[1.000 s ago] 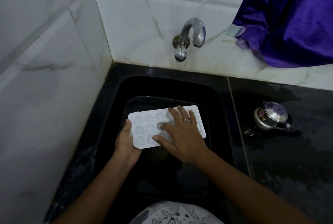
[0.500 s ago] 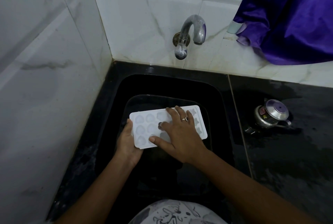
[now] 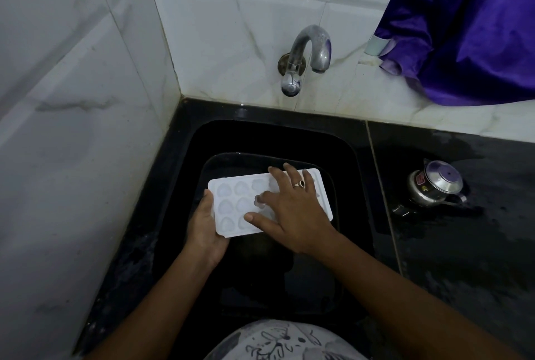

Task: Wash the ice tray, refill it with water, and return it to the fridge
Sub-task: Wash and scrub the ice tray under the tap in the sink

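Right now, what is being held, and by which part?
The ice tray, gripped at its left short end by the left hand; the right hand rests spread on top.

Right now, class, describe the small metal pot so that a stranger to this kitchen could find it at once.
Find the black sink under the wall tap. Move right onto the wet black counter, where the pot stands alone. It is the only shiny steel vessel there, lidded, with a red sticker on its side.
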Motion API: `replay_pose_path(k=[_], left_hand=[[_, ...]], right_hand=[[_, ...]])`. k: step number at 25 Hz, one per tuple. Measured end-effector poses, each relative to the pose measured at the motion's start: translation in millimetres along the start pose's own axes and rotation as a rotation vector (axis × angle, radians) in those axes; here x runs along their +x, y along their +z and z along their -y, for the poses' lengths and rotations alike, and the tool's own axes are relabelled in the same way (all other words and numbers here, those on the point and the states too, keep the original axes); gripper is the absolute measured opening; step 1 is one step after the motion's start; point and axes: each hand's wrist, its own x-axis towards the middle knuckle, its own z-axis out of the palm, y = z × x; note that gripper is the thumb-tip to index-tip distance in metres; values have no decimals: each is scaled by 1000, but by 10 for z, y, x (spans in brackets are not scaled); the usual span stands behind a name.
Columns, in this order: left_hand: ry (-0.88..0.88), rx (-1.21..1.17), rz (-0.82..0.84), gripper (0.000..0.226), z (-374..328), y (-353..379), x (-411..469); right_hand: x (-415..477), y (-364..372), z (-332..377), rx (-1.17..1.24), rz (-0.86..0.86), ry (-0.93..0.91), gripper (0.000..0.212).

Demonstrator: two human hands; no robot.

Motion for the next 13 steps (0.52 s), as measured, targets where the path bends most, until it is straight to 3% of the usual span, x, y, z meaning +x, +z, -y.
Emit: replay_pose_path(k=[13], left_hand=[[-32, -56, -61, 66, 51, 40, 45]], right_hand=[[-127, 93, 33, 12, 0, -68, 78]])
